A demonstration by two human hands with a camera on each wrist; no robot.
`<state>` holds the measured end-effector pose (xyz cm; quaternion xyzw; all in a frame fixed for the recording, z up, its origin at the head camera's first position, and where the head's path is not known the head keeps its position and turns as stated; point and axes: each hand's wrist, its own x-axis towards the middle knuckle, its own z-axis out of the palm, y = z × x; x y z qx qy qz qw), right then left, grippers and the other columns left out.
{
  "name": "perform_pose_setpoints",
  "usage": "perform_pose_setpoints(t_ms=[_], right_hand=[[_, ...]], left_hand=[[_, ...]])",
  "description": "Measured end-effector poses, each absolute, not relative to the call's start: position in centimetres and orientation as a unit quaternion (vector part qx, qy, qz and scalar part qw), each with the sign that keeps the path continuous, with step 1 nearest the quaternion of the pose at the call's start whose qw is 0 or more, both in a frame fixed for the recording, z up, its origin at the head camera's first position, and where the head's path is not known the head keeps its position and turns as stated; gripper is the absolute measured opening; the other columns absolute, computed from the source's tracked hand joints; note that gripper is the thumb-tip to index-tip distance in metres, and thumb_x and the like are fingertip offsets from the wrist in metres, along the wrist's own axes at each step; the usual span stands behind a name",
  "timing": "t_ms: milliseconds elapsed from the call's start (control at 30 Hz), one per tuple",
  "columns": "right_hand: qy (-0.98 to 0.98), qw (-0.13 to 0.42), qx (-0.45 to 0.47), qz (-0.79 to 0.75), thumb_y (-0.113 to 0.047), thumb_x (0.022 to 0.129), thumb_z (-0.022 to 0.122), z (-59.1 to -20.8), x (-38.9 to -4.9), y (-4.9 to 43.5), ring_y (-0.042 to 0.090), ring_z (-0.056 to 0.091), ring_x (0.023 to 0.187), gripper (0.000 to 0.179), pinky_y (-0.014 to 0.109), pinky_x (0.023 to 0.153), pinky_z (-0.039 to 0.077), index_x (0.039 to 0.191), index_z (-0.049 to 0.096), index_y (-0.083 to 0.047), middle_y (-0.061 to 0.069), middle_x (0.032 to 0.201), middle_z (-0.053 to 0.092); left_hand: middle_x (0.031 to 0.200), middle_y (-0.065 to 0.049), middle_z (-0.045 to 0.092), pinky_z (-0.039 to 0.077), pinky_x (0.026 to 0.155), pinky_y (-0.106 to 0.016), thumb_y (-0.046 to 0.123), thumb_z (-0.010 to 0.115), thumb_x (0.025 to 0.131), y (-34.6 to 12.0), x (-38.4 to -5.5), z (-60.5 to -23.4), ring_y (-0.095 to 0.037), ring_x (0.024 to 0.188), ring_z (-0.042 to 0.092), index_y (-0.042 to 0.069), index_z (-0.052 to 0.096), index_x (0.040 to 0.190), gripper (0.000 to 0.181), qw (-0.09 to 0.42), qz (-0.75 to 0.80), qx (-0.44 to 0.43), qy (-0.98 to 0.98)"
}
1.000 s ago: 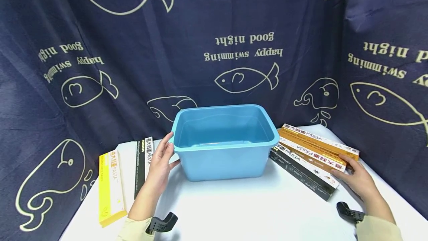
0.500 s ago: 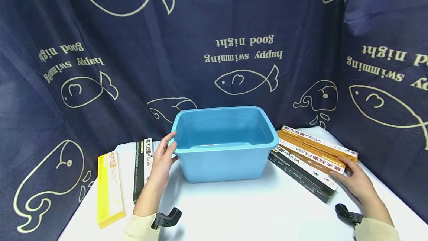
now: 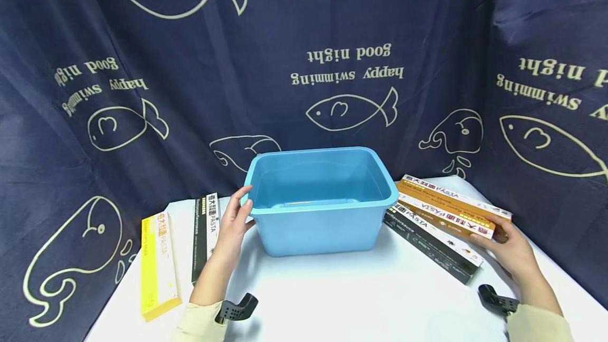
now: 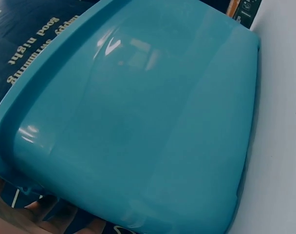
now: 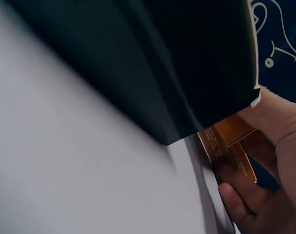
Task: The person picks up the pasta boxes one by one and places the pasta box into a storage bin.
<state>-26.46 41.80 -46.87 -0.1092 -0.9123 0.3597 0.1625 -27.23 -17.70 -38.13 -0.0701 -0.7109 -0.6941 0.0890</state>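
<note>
A light blue plastic bin [image 3: 318, 231] stands upright at the middle of the table, its inside bare. My left hand [image 3: 234, 231] grips its left rim near the front corner; in the left wrist view some fingers [image 4: 46, 214] show under the rim. To the right, my right hand [image 3: 510, 249] holds the near end of an orange-and-white pasta box [image 3: 444, 218], thumb on one side and fingers on the other. Beside it lie another orange pasta box [image 3: 456, 197] behind and a black-and-white pasta box [image 3: 429, 244] in front. The right wrist view shows the orange box [image 5: 233, 146] between thumb and fingers.
On the left lie a yellow pasta box [image 3: 159, 268] and a black-and-white pasta box [image 3: 205, 236], partly behind my left forearm. A dark blue curtain [image 3: 280, 41] with fish drawings hangs behind the white table [image 3: 351, 300].
My left hand has shifted slightly at the bin's rim, its thumb nearer the bin. The right hand stays at the orange pasta box, with only a slight shift. The bin stays in place.
</note>
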Motion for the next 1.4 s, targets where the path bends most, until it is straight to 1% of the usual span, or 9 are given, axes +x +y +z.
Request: perform_pose_setpoints(t_ms=[67,200,367,467,533,633,867,1067,1400], right_hand=[[-0.904,0.158,-0.124,0.378,-0.039,0.09,0.074,-46.6,-26.4,41.7,0.038,0.051,0.108,0.085,0.024,0.078,0.036,0.154,0.031,-0.002,0.036,0.144,0.041],[-0.877,0.134,-0.156,0.435,-0.042,0.091,0.071,-46.2,-26.4,41.7,0.044,0.039,0.118,0.087,0.038,0.091,0.041,0.157,0.026,-0.008,0.035,0.151,0.028],[-0.843,0.12,-0.174,0.495,-0.047,0.092,0.068,-45.9,-26.6,41.6,0.047,0.03,0.134,0.085,0.018,0.082,0.053,0.159,0.025,-0.018,0.03,0.162,0.012],[-0.821,0.132,-0.166,0.53,-0.045,0.092,0.068,-45.9,-26.7,41.5,0.028,0.043,0.13,0.077,0.016,0.087,0.053,0.157,0.032,-0.027,0.016,0.154,0.034],[-0.789,0.135,-0.152,0.58,-0.039,0.092,0.07,-46.0,-26.7,41.5,0.007,0.052,0.116,0.072,0.013,0.085,0.051,0.155,0.036,-0.031,0.0,0.135,0.049],[-0.714,0.124,-0.136,0.676,-0.029,0.09,0.075,-46.0,-26.7,41.6,-0.014,0.051,0.085,0.073,0.011,0.069,0.054,0.153,0.039,-0.031,-0.018,0.112,0.042],[-0.635,0.072,-0.194,0.744,-0.033,0.08,0.083,-45.6,-26.5,41.6,-0.007,0.055,0.082,0.09,0.02,0.075,0.059,0.154,0.033,-0.039,-0.014,0.131,0.035],[-0.589,0.072,-0.181,0.784,-0.025,0.079,0.085,-45.6,-26.8,41.3,-0.001,0.064,0.076,0.092,0.031,0.079,0.06,0.154,0.034,-0.039,-0.016,0.116,0.039],[-0.558,0.102,-0.19,0.802,-0.021,0.076,0.088,-44.5,-27.1,41.0,0.001,0.065,0.073,0.085,0.033,0.073,0.061,0.147,0.047,-0.038,-0.017,0.116,0.038]], left_hand=[[0.166,0.002,0.019,0.037,0.112,-0.056,0.031,0.042,0.108,-17.7,-27.3,-38.2,-0.024,0.15,0.027,0.022,0.038,0.151,0.044,0.09,-0.696,-0.07,-0.709],[0.166,0.003,0.019,0.036,0.112,-0.055,0.031,0.042,0.108,-17.6,-27.4,-38.1,-0.024,0.149,0.028,0.022,0.038,0.151,0.044,0.089,-0.698,-0.069,-0.707],[0.166,0.003,0.017,0.036,0.112,-0.055,0.03,0.041,0.108,-17.6,-27.4,-38.3,-0.022,0.152,0.023,0.022,0.037,0.151,0.044,0.09,-0.701,-0.069,-0.704],[0.166,0.003,0.017,0.036,0.112,-0.055,0.03,0.041,0.108,-17.7,-27.4,-38.4,-0.023,0.152,0.022,0.022,0.038,0.151,0.043,0.091,-0.701,-0.07,-0.704],[0.166,0.003,0.017,0.036,0.112,-0.055,0.031,0.041,0.108,-17.8,-27.4,-38.4,-0.023,0.151,0.023,0.023,0.039,0.15,0.043,0.092,-0.702,-0.071,-0.702],[0.166,0.002,0.018,0.035,0.113,-0.055,0.032,0.042,0.108,-17.8,-27.5,-38.5,-0.023,0.15,0.026,0.023,0.039,0.15,0.044,0.093,-0.703,-0.074,-0.701],[0.165,0.001,0.021,0.035,0.113,-0.055,0.035,0.043,0.107,-17.8,-27.5,-38.6,-0.024,0.148,0.03,0.024,0.039,0.15,0.045,0.095,-0.701,-0.075,-0.703],[0.165,-0.002,0.021,0.036,0.111,-0.056,0.033,0.042,0.107,-17.7,-27.4,-38.4,-0.027,0.147,0.032,0.022,0.038,0.151,0.045,0.099,-0.699,-0.075,-0.704],[0.166,-0.001,0.019,0.037,0.112,-0.057,0.033,0.044,0.107,-17.8,-27.6,-38.6,-0.026,0.152,0.024,0.023,0.041,0.149,0.043,0.105,-0.698,-0.075,-0.704]])
